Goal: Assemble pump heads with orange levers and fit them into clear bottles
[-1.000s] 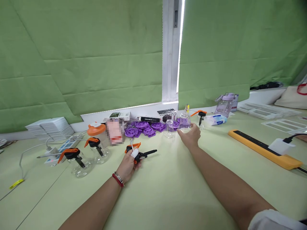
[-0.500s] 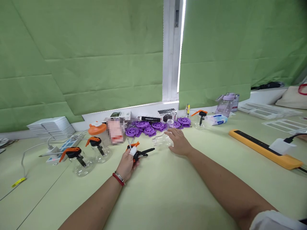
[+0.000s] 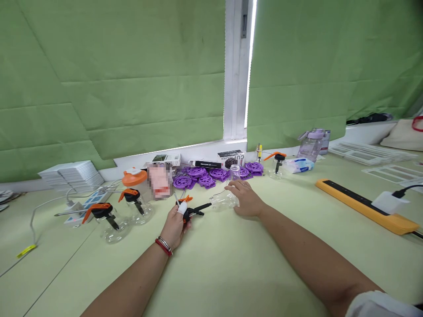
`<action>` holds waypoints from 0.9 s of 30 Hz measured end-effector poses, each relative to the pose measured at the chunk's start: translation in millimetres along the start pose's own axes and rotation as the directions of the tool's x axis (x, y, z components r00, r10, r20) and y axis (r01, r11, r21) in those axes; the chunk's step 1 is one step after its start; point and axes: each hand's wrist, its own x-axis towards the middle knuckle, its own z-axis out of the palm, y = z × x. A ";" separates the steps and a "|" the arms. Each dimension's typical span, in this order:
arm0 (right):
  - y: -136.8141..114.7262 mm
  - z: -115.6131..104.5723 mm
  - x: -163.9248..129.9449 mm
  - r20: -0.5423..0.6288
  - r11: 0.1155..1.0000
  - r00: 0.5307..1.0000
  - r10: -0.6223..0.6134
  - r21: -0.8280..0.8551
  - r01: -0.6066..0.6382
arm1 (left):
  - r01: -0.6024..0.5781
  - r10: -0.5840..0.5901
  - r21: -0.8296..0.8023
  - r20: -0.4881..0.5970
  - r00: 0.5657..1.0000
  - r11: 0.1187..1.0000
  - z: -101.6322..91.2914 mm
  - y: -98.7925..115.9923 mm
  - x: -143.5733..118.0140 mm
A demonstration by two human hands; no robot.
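Observation:
My left hand (image 3: 174, 222) is closed around a black-and-orange trigger spray head (image 3: 187, 213), its thin metal spout pointing up and its black stem pointing right. The stem's tip is at the mouth of a clear bottle (image 3: 223, 200); whether it has entered I cannot tell. My right hand (image 3: 246, 198) grips that bottle, which lies on its side with the mouth facing left. My fingers hide the bottle's base. A white wrap covers one digit of my left hand.
Clear bottles with similar heads stand at left (image 3: 114, 229) and at the back right (image 3: 276, 167). Several purple plastic parts (image 3: 198, 172) lie behind my hands. A white power strip (image 3: 94, 200) is at left, an orange-and-black one (image 3: 360, 204) at right.
My right hand has shifted slightly down with the bottle, bringing its mouth level with the stem. The stem tip and the bottle mouth are now closer. My left hand has barely moved.

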 end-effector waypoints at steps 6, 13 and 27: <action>-22.1 0.0 2.8 0.020 0.992 0.993 -0.115 0.058 0.114 | 0.006 -0.012 0.075 0.073 0.997 0.997 0.7 -2.6 -0.7; -43.7 -3.8 4.9 0.043 0.983 0.987 -0.158 0.106 0.152 | -0.044 0.022 0.138 0.156 0.988 0.989 2.4 -2.7 -4.0; -53.3 -3.2 4.6 0.030 0.976 0.985 -0.168 0.145 0.162 | -0.007 -0.011 0.099 0.177 0.984 0.995 5.7 -4.2 -7.2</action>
